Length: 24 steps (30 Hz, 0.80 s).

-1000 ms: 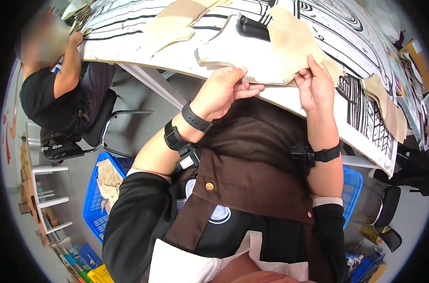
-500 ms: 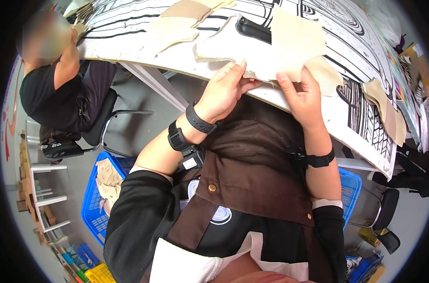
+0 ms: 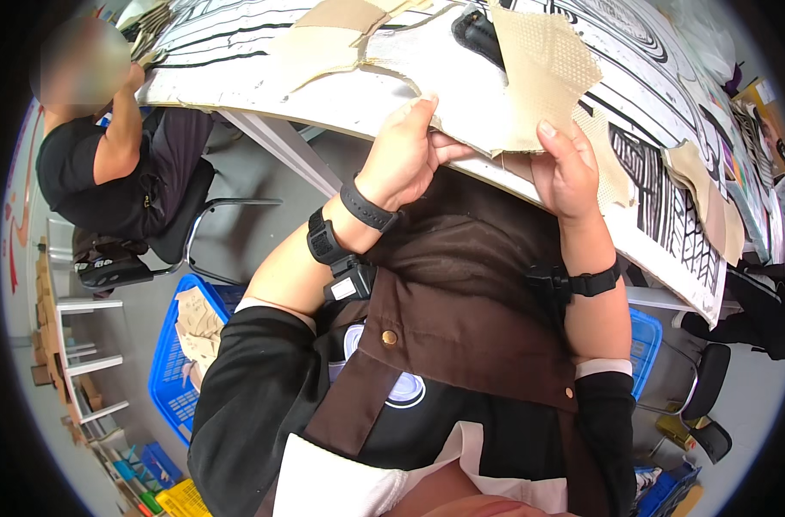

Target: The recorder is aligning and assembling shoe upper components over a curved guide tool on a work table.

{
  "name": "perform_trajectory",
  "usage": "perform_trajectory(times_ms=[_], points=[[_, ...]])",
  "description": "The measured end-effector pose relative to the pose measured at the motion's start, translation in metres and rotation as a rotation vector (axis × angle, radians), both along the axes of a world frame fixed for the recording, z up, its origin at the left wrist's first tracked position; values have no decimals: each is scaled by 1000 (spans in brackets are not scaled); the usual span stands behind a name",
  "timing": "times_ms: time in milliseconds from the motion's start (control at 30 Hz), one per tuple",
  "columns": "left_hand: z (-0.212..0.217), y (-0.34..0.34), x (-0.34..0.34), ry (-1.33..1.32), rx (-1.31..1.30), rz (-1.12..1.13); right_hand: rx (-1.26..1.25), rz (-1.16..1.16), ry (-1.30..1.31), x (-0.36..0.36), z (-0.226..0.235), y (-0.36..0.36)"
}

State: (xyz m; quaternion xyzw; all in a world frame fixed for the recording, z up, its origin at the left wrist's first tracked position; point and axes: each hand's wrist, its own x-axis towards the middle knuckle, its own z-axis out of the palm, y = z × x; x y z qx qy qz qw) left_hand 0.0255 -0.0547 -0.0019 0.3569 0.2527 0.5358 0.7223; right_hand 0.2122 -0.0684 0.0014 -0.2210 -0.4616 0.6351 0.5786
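Note:
A cut fabric piece, with a white area [image 3: 465, 99] and a beige textured panel [image 3: 543, 73], lies over the table's near edge. My left hand [image 3: 405, 155] pinches the white area's near edge, thumb on top and fingers underneath. My right hand [image 3: 569, 170] grips the beige panel's near corner, thumb on top and fingers partly hidden. Between the white area and the panel, towards the far side, shows a black elongated item [image 3: 477, 36]; what it is I cannot make out. Beside my right hand lies a beige mesh piece [image 3: 606, 155].
The table [image 3: 224, 60] has a black-and-white patterned cover. More beige pieces lie at left [image 3: 336, 34] and right [image 3: 698, 185]. A seated co-worker [image 3: 90, 164] handles pieces at the far left. A blue basket [image 3: 170, 379] with fabric scraps stands on the floor.
The fabric piece has turned and shifted slightly, and its beige panel now slants to the right. My right hand moved a little right and nearer; my left thumb slid slightly left.

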Motion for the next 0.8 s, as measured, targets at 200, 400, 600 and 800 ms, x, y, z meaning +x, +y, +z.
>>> perform_trajectory(times_ms=[200,400,600,800], points=[[7,1,3,-5,-76,35,-108,155,166,14,-6,9],[6,2,5,-20,-71,67,-99,419,492,17,0,12],[1,-1,9,44,10,68,102,121,-309,9,-13,16],[8,-10,7,125,164,94,263,-81,-491,-10,0,-1]])
